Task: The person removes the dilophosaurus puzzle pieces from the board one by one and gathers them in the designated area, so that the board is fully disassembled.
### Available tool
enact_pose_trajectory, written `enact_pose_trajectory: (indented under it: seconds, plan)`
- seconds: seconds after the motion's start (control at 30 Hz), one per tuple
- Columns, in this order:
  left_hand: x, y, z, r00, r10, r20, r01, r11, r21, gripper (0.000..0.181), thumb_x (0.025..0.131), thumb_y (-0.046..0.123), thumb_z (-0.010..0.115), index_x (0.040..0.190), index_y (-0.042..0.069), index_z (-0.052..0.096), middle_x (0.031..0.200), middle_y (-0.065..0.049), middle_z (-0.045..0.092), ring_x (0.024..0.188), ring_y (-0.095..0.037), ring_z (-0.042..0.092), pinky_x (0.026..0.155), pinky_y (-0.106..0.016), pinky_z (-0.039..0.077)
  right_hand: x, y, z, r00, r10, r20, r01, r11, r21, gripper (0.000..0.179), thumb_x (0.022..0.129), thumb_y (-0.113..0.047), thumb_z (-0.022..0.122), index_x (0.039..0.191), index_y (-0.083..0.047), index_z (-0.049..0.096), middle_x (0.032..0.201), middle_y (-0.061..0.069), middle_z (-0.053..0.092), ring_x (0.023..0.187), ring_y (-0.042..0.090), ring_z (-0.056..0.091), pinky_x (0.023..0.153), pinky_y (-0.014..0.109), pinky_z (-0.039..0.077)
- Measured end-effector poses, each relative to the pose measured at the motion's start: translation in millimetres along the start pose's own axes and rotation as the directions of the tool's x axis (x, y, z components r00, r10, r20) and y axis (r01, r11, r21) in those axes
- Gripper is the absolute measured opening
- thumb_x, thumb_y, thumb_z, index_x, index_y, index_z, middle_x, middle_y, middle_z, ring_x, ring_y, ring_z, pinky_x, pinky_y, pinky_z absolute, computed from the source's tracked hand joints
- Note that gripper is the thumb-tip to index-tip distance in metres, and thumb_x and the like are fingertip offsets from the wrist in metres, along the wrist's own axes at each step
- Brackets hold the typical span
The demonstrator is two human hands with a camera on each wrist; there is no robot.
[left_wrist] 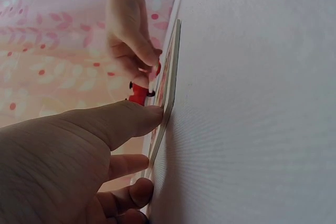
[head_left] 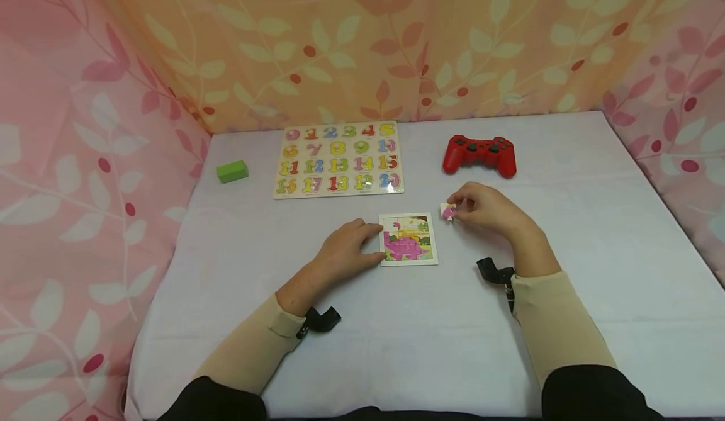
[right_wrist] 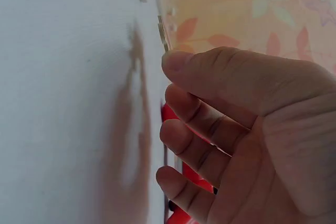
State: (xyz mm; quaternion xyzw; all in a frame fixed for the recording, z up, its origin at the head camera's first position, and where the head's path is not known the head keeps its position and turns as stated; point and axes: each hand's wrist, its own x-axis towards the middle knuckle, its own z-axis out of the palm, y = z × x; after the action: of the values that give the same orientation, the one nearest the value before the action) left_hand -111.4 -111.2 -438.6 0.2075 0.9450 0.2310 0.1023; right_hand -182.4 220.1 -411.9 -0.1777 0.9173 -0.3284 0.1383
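Note:
A small jigsaw puzzle in a white frame (head_left: 409,238) lies in the middle of the table, its picture a pink dinosaur. My left hand (head_left: 345,251) rests at the frame's left side, thumb and index finger spread along the edge. In the left wrist view the left thumb (left_wrist: 139,121) lies against the rim of the frame (left_wrist: 169,95). To the right of the puzzle, my right hand (head_left: 489,210) pinches a jigsaw piece (head_left: 448,211) with pink and white on it. That piece (right_wrist: 163,32) appears nearly edge-on beyond the right thumb in the right wrist view.
Behind the puzzle lies a wooden number board (head_left: 338,158) with coloured numerals. A red game controller (head_left: 479,155) sits at the back right, beyond my right hand. A green block (head_left: 232,171) is at the back left. Patterned cloth (head_left: 362,43) walls in the white table.

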Motion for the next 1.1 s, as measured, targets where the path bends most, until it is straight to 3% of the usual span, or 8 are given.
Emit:
enact_pose_trajectory:
  seconds: [0.17, 0.53, 0.7, 0.9, 1.1]
  plan:
    - [0.4, -1.0, 0.8, 1.000, 0.011, -0.005, -0.011, 1.000, 0.003, 0.059, 0.092, 0.044, 0.076, 0.142, 0.017, 0.062, 0.096, 0.005, 0.055, 0.085, -0.015, 0.050, 0.071, -0.031, 0.043, 3.7, 4, 6, 1.000, 0.002, 0.015, -0.001, 0.999, -0.046, 0.028, 0.093, -0.008, 0.072, 0.120, -0.003, 0.072, 0.103, 0.011, 0.059, 0.093, 0.027, 0.052, 0.081, 0.041, 0.043]
    - [0.6, -1.2, 1.0, 1.000, 0.022, -0.013, -0.022, 1.000, 0.007, 0.059, 0.092, 0.043, 0.076, 0.142, 0.015, 0.062, 0.095, 0.005, 0.055, 0.084, -0.015, 0.050, 0.070, -0.031, 0.043, 2.3, 1, 0, 0.999, 0.020, 0.041, -0.016, 0.996, -0.086, 0.033, 0.093, -0.009, 0.070, 0.125, -0.003, 0.070, 0.111, 0.012, 0.059, 0.101, 0.029, 0.052, 0.088, 0.044, 0.044]
    - [0.1, -1.3, 1.6, 1.000, 0.022, -0.015, -0.021, 1.000, 0.012, 0.059, 0.091, 0.043, 0.076, 0.142, 0.015, 0.062, 0.095, 0.005, 0.055, 0.084, -0.014, 0.050, 0.070, -0.031, 0.043, -6.5, -9, -12, 1.000, 0.029, -0.006, -0.029, 0.997, -0.073, 0.037, 0.095, -0.013, 0.069, 0.130, -0.004, 0.067, 0.114, 0.014, 0.059, 0.099, 0.028, 0.051, 0.083, 0.043, 0.045]
    - [0.4, -1.0, 1.6, 1.000, 0.022, -0.011, -0.022, 1.000, 0.018, 0.059, 0.092, 0.043, 0.076, 0.142, 0.015, 0.062, 0.094, 0.005, 0.055, 0.084, -0.014, 0.050, 0.070, -0.031, 0.043, -16.7, -26, -24, 0.996, -0.045, -0.080, 0.038, 0.995, -0.088, 0.037, 0.096, -0.020, 0.071, 0.130, -0.006, 0.067, 0.116, 0.014, 0.060, 0.097, 0.027, 0.052, 0.075, 0.041, 0.044]
    - [0.1, -1.0, 1.2, 1.000, 0.020, -0.011, -0.020, 1.000, 0.014, 0.059, 0.092, 0.043, 0.076, 0.142, 0.015, 0.062, 0.093, 0.005, 0.054, 0.083, -0.015, 0.050, 0.069, -0.032, 0.042, -23.9, -48, -24, 0.985, -0.083, -0.152, 0.075, 0.995, -0.060, 0.035, 0.095, -0.022, 0.075, 0.128, -0.011, 0.070, 0.119, 0.006, 0.060, 0.100, 0.026, 0.052, 0.076, 0.042, 0.046]
